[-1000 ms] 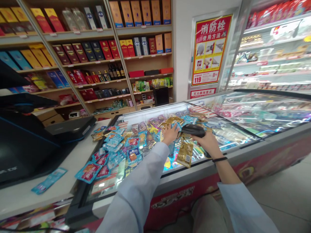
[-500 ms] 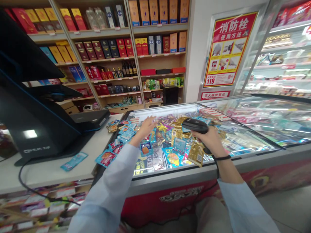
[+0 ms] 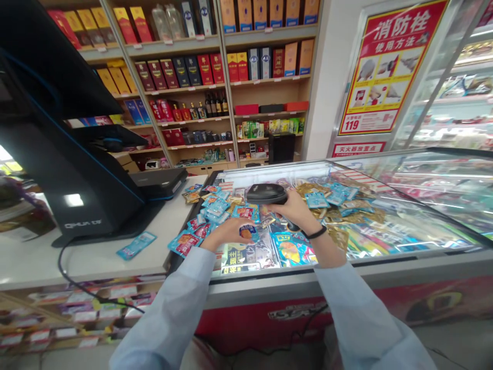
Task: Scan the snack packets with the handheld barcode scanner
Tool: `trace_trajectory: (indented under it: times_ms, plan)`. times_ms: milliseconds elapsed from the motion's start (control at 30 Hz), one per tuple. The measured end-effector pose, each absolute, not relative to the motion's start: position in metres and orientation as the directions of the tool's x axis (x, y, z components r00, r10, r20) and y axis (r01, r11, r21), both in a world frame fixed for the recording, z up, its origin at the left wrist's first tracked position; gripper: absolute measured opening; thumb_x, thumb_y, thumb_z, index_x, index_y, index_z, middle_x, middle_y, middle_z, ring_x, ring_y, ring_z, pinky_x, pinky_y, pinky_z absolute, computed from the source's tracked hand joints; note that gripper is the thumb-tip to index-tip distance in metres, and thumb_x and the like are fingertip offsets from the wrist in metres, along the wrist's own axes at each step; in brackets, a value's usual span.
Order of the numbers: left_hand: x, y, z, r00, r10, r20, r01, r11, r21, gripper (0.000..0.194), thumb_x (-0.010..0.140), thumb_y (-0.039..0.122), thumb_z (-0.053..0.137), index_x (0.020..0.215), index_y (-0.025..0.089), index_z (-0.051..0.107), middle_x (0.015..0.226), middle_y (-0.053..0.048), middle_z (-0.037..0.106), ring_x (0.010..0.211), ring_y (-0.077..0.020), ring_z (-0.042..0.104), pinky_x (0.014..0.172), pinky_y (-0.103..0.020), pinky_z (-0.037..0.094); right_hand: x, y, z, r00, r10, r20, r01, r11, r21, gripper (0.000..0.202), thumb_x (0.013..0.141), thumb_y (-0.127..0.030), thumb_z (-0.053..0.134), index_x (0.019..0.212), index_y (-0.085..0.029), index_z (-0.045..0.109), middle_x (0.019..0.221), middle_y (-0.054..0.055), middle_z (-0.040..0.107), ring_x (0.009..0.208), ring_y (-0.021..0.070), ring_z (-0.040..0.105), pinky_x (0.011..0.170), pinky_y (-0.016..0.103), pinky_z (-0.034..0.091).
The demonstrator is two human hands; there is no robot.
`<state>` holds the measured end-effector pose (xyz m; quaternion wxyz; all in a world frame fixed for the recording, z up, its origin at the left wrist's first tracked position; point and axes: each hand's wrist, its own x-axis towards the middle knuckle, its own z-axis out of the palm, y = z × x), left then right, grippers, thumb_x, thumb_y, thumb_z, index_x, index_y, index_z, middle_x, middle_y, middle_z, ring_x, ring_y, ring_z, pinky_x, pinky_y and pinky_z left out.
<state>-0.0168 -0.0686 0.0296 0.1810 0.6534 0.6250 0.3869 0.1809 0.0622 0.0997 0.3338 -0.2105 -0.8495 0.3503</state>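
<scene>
My right hand [image 3: 298, 211] is wrapped round the grip of a black barcode scanner [image 3: 266, 193], whose head points left above the freezer's glass top. Just below and left of it, my left hand [image 3: 228, 232] is closed with thumb and fingers at the edges of a small dark-blue snack packet [image 3: 248, 233]. Blue and red snack packets [image 3: 185, 241] lie loosely heaped beside my left wrist. To the right of the scanner, more blue packets [image 3: 341, 193] and gold packets [image 3: 339, 237] are piled on the glass.
A chest freezer [image 3: 269, 283] with a glass top stretches in front of me to the right. On the left, a white counter [image 3: 173, 221] bears a black checkout terminal [image 3: 88, 195] and one blue packet [image 3: 136, 245]. Shelves of boxed bottles [image 3: 188, 72] stand behind.
My right hand has brought the scanner left. My left hand has drawn back toward me and closed on a blue packet. The view has shifted, and packets at the right lie differently.
</scene>
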Motion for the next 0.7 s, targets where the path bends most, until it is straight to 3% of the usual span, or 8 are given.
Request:
trace_trajectory:
  times_ms: [233,367,533,700]
  plan:
    - [-0.022,-0.071,0.012,0.082,0.957,0.279,0.837,-0.218,0.502,0.066,0.056,0.027,0.079,0.120,0.029,0.063,0.130,-0.006,0.059,0.119,-0.0283,0.055,0.103,-0.035,0.038,0.157,0.067,0.079,-0.715,0.590,0.375,0.168,0.666,-0.727,0.024,0.066,-0.040,0.068,0.060,-0.016,0.067,0.046,0.001,0.060,0.060,0.0212,0.063,0.053,0.025,0.043]
    - [-0.016,-0.071,0.016,0.048,0.963,0.265,0.837,-0.183,0.516,0.062,0.059,0.018,0.074,0.119,0.030,0.064,0.131,-0.006,0.059,0.120,-0.0290,0.054,0.105,-0.037,0.037,0.157,0.068,0.075,-0.699,0.602,0.386,0.165,0.661,-0.732,0.024,0.065,-0.040,0.069,0.062,-0.016,0.068,0.052,0.003,0.063,0.066,0.0238,0.065,0.055,0.026,0.044]
    - [-0.008,-0.071,0.019,-0.015,0.964,0.264,0.810,-0.143,0.569,0.065,0.054,0.020,0.078,0.116,0.030,0.065,0.129,-0.007,0.059,0.121,-0.0323,0.052,0.106,-0.040,0.035,0.163,0.067,0.076,-0.674,0.625,0.393,0.175,0.652,-0.738,0.024,0.063,-0.038,0.069,0.070,-0.014,0.071,0.055,0.004,0.066,0.066,0.0249,0.064,0.056,0.027,0.044]
    - [-0.010,-0.068,0.021,-0.057,0.959,0.278,0.828,-0.110,0.550,0.061,0.061,0.011,0.067,0.120,0.029,0.063,0.115,-0.007,0.067,0.108,-0.0293,0.061,0.103,-0.039,0.038,0.167,0.072,0.072,-0.632,0.646,0.428,0.172,0.656,-0.735,0.029,0.065,-0.042,0.069,0.071,-0.014,0.072,0.053,0.003,0.065,0.065,0.0240,0.064,0.054,0.026,0.044]
